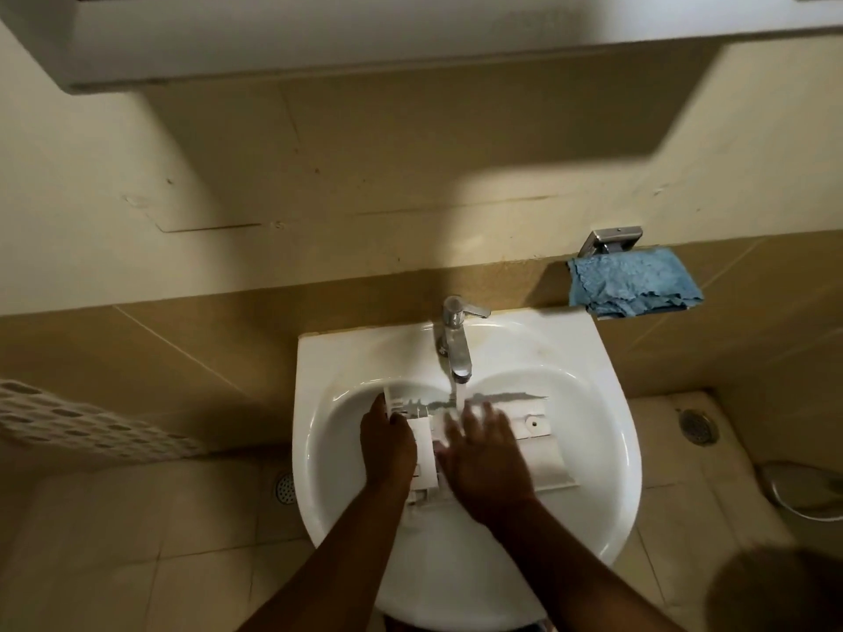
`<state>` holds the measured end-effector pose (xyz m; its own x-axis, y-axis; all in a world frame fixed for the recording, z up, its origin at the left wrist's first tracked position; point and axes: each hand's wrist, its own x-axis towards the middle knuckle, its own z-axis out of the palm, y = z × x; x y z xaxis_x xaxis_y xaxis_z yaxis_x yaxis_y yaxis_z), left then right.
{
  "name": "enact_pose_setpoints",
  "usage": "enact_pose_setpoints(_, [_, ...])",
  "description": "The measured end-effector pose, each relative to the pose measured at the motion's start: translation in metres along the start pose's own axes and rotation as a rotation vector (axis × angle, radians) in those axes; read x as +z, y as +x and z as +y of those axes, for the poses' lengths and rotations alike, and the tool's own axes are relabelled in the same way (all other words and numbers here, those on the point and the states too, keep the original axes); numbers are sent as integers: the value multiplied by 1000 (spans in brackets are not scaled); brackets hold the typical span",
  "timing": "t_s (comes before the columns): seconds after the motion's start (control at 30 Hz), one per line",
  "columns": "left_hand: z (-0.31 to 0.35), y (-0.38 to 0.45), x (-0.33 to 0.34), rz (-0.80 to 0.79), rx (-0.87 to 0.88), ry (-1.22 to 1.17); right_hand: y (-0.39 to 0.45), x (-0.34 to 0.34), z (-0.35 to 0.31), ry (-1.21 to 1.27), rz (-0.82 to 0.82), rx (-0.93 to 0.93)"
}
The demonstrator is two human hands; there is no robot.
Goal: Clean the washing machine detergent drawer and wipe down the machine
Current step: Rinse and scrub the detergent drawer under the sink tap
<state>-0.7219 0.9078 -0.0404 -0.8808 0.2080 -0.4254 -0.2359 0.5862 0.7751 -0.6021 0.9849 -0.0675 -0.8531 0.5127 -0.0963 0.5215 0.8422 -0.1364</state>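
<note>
- Right hand [486, 458] lies flat over the middle of the white detergent drawer [536, 442], its fingers straight and spread, blurred at the tips, pointing toward the faucet; it presses or rubs on the plastic rather than curling round it.
- Left hand [387, 442] grips the drawer's left end, fingers curled round the edge there, thumb side toward the basin wall.
- Both bare forearms come up from the bottom edge and meet over the basin.
- Detergent drawer sits inside the bowl of the white sink [611, 403], lying across it from left to right, its right part uncovered and showing a small round hole and a flat panel; its compartments on the left are partly hidden by the hands.
- Water [455, 394] runs in a thin stream from the chrome faucet [456, 339], which stands on the back rim of the sink, and falls onto the drawer just beyond the right hand's fingertips.
- A blue cloth [632, 282] hangs folded over a metal wall holder [613, 239], up and to the right of the sink, well apart from the hands.
- Beige tiled wall rises behind the sink, and the tiled floor shows a round drain [698, 426] on the right and another drain [285, 488] on the left.
- A white perforated basket [68, 419] edge shows at the far left.
</note>
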Motion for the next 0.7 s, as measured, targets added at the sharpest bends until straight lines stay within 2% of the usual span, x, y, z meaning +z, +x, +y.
enact_pose_setpoints(0.1, [-2, -1, -6, 29, 48, 4, 8, -1, -7, 38, -5, -187])
enact_pose_setpoints(0.13, [-3, -2, -9, 37, 71, 12, 8, -6, 4, 24, 17, -176])
enact_pose_setpoints(0.23, [-6, -3, -9, 65, 118, 44, 3, -18, 48, -39, 49, 54])
enact_pose_setpoints(0.33, [-2, -7, -5, 93, 137, 48, 17, -21, 53, -87, -73, 111])
enact_pose_setpoints(0.5, [2, -8, -6, 121, 131, 55, 54, -16, 1, 39, -182, -221])
enact_pose_setpoints(0.6, [1, -10, -9, 137, 145, 57, 61, -17, 23, 27, -203, -298])
enact_pose_setpoints(0.63, [1, -11, -10, 137, 150, 45, 58, -18, 41, -4, -180, -248])
enact_pose_setpoints(0.7, [-1, -10, -9, 144, 146, 21, 48, -26, 77, -55, -66, 14])
